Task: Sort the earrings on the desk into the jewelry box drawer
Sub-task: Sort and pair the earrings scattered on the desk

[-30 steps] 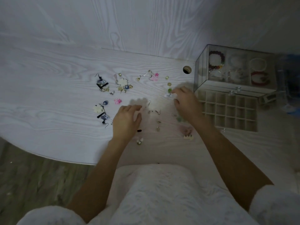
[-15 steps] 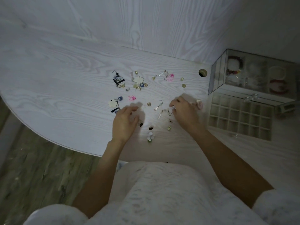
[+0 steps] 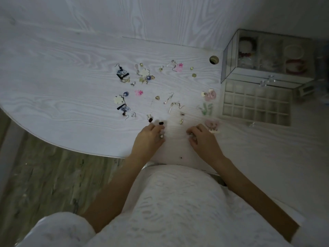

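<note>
Several earrings (image 3: 142, 73) lie scattered over the middle of the white wood-grain desk (image 3: 62, 72). At the right, the jewelry box drawer (image 3: 256, 104) is pulled out, showing a grid of small empty compartments. My left hand (image 3: 147, 141) rests near the desk's front edge, its fingertips pinched on a small white earring (image 3: 161, 135). Level with it to the right, my right hand (image 3: 203, 141) has its fingers curled around something small and glinting that is barely visible. Two black studs (image 3: 161, 123) lie just beyond my left fingertips.
The clear jewelry box (image 3: 267, 56) with bracelets inside stands behind the drawer. Pink and green flower earrings (image 3: 210, 94) lie between my right hand and the drawer. A round cable hole (image 3: 214, 59) sits left of the box. The desk's curved edge drops to wooden floor (image 3: 44, 175).
Both hands have drawn back from the middle of the earrings toward the desk's front edge. My left fingers have closed on the small white earring, and my right hand has curled shut.
</note>
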Tool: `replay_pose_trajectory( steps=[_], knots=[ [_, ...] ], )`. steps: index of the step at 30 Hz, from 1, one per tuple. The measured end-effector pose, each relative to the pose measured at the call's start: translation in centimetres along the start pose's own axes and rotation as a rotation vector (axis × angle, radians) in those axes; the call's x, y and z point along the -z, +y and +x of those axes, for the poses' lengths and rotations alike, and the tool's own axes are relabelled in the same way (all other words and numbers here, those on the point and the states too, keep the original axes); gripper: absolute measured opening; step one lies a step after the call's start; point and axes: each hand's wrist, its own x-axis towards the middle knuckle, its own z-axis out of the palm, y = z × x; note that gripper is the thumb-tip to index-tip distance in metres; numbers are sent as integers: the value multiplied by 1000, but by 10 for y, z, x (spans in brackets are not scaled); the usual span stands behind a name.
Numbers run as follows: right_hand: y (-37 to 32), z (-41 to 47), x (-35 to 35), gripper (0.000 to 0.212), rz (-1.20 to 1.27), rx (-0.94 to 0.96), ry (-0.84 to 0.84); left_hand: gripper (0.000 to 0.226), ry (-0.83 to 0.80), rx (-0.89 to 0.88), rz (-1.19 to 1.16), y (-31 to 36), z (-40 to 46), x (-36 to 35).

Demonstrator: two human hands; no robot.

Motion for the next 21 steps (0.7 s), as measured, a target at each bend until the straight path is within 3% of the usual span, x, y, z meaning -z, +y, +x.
replay_pose_trajectory(
  steps=[6, 11, 17, 21],
  knots=[
    [19, -34, 3, 18, -57, -148, 92, 18, -57, -20, -24, 26, -6, -17],
    [38, -57, 17, 34, -77, -360, 150, 18, -131, -114, -91, 59, 8, -41],
    [33, -56, 13, 37, 72, -476, 173, 28, -152, -56, -181, 93, 18, -66],
    [24, -48, 6, 35, 140, -439, 184, 35, -161, -22, -199, 101, 19, -69]
  ],
)
